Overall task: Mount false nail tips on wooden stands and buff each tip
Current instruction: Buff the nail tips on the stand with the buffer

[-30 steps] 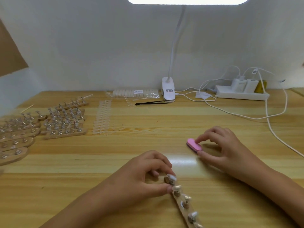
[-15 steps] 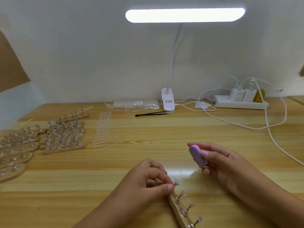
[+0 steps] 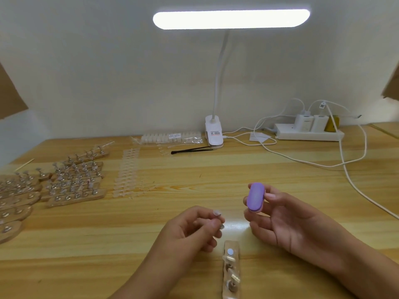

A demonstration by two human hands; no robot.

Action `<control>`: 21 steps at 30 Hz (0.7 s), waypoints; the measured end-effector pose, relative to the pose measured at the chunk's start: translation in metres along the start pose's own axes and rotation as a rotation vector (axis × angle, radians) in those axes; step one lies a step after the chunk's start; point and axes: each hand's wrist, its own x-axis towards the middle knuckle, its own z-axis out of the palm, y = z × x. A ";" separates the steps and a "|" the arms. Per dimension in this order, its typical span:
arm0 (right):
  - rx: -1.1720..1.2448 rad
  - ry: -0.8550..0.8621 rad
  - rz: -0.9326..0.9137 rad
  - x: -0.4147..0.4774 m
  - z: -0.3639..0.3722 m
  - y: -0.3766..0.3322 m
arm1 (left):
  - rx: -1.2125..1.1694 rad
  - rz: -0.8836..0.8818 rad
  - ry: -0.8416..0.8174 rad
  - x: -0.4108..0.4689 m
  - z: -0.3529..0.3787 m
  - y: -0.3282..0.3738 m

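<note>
My left hand (image 3: pixel 190 231) pinches a small metal peg with a clear nail tip (image 3: pixel 216 213) on top, lifted off the wooden stand (image 3: pixel 231 275). That stand lies near the table's front edge, with a bare round magnet at its far end and several pegs with tips behind it. My right hand (image 3: pixel 287 221) holds a purple oval buffer block (image 3: pixel 255 199) upright between thumb and fingers, just right of the lifted tip and apart from it.
Several wooden stands with pegs (image 3: pixel 73 180) lie at the left. Strips of loose nail tips (image 3: pixel 127 171) sit beside them. At the back are a bag of tips (image 3: pixel 172 138), black tweezers (image 3: pixel 192 149), a clip lamp (image 3: pixel 213 134), a power strip (image 3: pixel 308 134) and trailing white cables (image 3: pixel 345 169).
My right hand picked the buffer off the table and raised it upright. My left hand pulled one peg with its tip off the end of the stand.
</note>
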 end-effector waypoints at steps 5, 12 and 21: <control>-0.146 0.035 -0.076 -0.002 0.004 0.004 | -0.254 -0.110 -0.016 0.002 -0.006 0.004; -0.430 0.062 -0.111 -0.003 0.005 0.015 | -0.259 -0.064 -0.063 0.001 -0.010 0.001; -0.707 0.081 -0.234 -0.009 0.009 0.019 | -0.134 -0.057 -0.114 -0.002 -0.016 -0.003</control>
